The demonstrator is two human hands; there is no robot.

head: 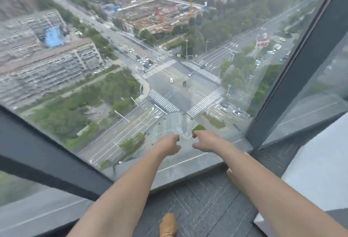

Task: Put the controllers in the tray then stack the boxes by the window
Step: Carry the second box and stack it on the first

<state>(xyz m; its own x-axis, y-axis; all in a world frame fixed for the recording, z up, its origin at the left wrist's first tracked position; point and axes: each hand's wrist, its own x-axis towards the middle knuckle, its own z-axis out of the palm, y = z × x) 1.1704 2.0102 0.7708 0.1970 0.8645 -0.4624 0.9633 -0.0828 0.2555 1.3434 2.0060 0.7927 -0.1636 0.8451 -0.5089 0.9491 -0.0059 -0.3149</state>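
No controllers, tray or boxes appear in the head view. Both my arms reach forward toward the window glass [169,67]. My left hand [168,145] and my right hand [206,140] hover side by side over the grey stone sill [188,167], a small gap between them. Each hand is empty, with its fingers curled and apart. The picture is blurred by motion.
A dark window frame [293,74] rises at the right and another dark frame bar [47,154] slants across the left. Dark carpet tiles [203,204] cover the floor below the sill. A tan shoe [168,225] shows at the bottom edge. A pale surface [320,170] lies at the right.
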